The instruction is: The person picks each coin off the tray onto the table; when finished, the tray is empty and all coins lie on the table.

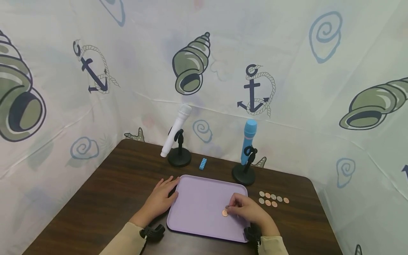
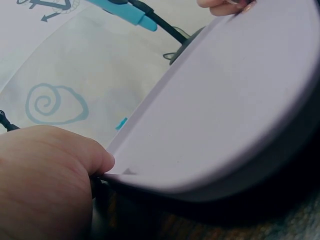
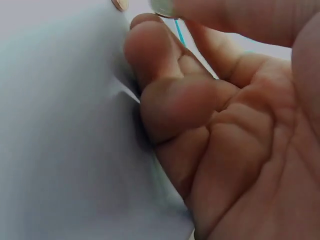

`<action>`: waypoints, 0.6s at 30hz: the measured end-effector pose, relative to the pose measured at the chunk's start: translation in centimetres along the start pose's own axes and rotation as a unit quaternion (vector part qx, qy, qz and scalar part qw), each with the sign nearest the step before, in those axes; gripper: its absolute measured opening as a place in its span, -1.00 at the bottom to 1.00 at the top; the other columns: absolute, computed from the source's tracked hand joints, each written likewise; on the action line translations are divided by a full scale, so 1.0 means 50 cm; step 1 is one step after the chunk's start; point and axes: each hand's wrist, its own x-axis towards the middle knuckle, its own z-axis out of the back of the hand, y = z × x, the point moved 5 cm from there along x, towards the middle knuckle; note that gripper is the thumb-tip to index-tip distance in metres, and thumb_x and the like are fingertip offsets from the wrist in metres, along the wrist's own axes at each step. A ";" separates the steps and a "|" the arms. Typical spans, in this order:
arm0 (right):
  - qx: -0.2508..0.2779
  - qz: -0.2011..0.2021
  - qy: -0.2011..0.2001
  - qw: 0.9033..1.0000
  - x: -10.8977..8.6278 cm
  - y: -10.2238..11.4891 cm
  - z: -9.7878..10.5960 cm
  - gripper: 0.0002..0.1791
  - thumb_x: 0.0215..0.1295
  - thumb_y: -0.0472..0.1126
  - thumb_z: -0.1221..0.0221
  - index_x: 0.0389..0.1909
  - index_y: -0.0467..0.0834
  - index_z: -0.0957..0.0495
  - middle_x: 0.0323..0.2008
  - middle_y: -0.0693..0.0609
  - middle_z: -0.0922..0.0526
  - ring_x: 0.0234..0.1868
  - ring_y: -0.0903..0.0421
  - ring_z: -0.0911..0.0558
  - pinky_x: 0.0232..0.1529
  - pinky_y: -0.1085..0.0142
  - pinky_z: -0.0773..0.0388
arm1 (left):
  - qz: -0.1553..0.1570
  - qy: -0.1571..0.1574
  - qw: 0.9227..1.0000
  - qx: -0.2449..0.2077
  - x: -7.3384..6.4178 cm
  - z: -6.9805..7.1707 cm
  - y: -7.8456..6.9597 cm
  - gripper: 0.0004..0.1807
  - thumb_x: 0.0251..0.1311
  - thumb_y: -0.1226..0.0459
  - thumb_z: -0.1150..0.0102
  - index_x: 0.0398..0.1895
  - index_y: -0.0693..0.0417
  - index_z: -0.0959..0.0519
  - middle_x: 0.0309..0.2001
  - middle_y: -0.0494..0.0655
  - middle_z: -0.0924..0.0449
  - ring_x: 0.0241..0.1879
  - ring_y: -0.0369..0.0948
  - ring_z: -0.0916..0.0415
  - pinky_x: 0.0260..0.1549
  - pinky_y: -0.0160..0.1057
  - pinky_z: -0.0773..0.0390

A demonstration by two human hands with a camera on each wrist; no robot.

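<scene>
A lavender tray [image 1: 200, 202] lies on the dark wooden table. My left hand [image 1: 160, 198] rests at its left edge with fingers spread, and the thumb [image 2: 102, 157] touches the corner rim in the left wrist view. Over the right part of the tray, my right hand [image 1: 247, 209] has thumb and fingertips pinched together, seemingly on a coin whose edge barely shows. Beside those fingertips a copper coin [image 1: 225, 213] lies on the tray; part of a coin [image 3: 120, 4] appears at the top of the right wrist view.
Right of the tray, several copper and silver coins [image 1: 273, 197] lie in two rows. Behind it are a white microphone [image 1: 176, 131] on a black stand [image 1: 179, 157], a small blue toy brick [image 1: 203, 163], and a blue microphone [image 1: 248, 138] on another stand [image 1: 243, 174]. Patterned cloth [image 1: 153, 124] hangs around.
</scene>
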 end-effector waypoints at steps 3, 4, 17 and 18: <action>0.024 -0.008 -0.009 1.000 0.001 -0.011 0.007 -0.78 0.51 -0.07 -0.37 -0.20 -0.11 -0.59 -0.37 0.01 -0.66 -0.41 0.19 -0.56 -0.42 0.38 -0.52 | 0.002 0.002 1.000 0.002 0.000 -0.001 0.001 -0.32 0.57 0.11 -0.24 0.68 0.00 -0.36 0.65 -0.07 -0.37 0.73 0.06 -0.16 0.75 0.28 0.09; 0.035 -0.009 -0.009 0.999 0.001 -0.014 0.010 -0.78 0.52 -0.07 -0.36 -0.18 -0.13 -0.60 -0.35 -0.01 -0.67 -0.40 0.18 -0.57 -0.41 0.37 -0.52 | 0.002 0.002 1.000 0.002 0.000 -0.001 0.001 -0.32 0.57 0.11 -0.24 0.68 -0.01 -0.36 0.65 -0.07 -0.37 0.73 0.06 -0.16 0.75 0.28 0.09; 0.298 0.073 -0.010 0.952 -0.036 -0.068 0.064 -0.94 0.67 -0.32 -0.11 -0.07 -0.10 -0.50 -0.21 0.12 -0.67 -0.33 0.25 -0.57 -0.36 0.48 -0.51 | 0.003 0.003 1.000 0.000 -0.001 0.002 -0.002 -0.32 0.56 0.13 -0.24 0.67 0.02 -0.37 0.65 -0.05 -0.37 0.73 0.07 -0.16 0.75 0.28 0.09; 0.310 0.091 -0.012 0.946 -0.042 -0.072 0.073 -0.89 0.68 -0.35 -0.06 -0.07 -0.09 -0.51 -0.21 0.12 -0.67 -0.35 0.23 -0.54 -0.41 0.46 -0.45 | 0.002 0.001 1.000 0.000 0.000 0.003 -0.003 -0.32 0.56 0.13 -0.24 0.67 0.02 -0.37 0.65 -0.05 -0.38 0.72 0.07 -0.17 0.75 0.28 0.08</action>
